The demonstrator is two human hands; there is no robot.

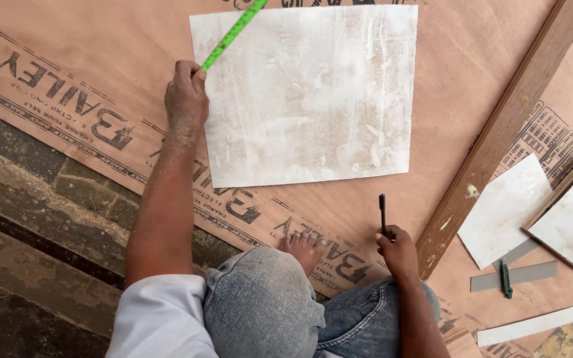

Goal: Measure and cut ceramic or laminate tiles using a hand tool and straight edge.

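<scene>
Floor: rough dark stone paving (28, 199) is seen at the far left, with a printed pinkish-brown plywood sheet (121, 59) laid over it; the sheet's long edge runs diagonally from upper left to lower right.
Left hand: the left hand (186, 96) is closed around the end of a bright green measuring tape (233, 32), which is stretched up and to the right across the top left corner of the panel.
Panel: a whitish, smeared rectangular board (306, 93) is laid flat on the plywood, its left edge just beside the left hand and its bottom edge well apart from the bare foot (305, 246).
Open room: bare plywood is left below the panel, and a band of it lies between the panel's right edge and the batten.
Right hand: the right hand (398, 250) is curled around a slim black pencil (382, 213), held upright with its tip pointing toward the panel's bottom edge but not touching it.
Batten: a long brown wooden strip (499, 132) is laid diagonally, its lower end just beside the right hand.
Right side: smaller whitish board offcuts (505, 209), grey strips (525, 273) and a small green-handled tool (505, 278) are crowded together near the right edge.
</scene>
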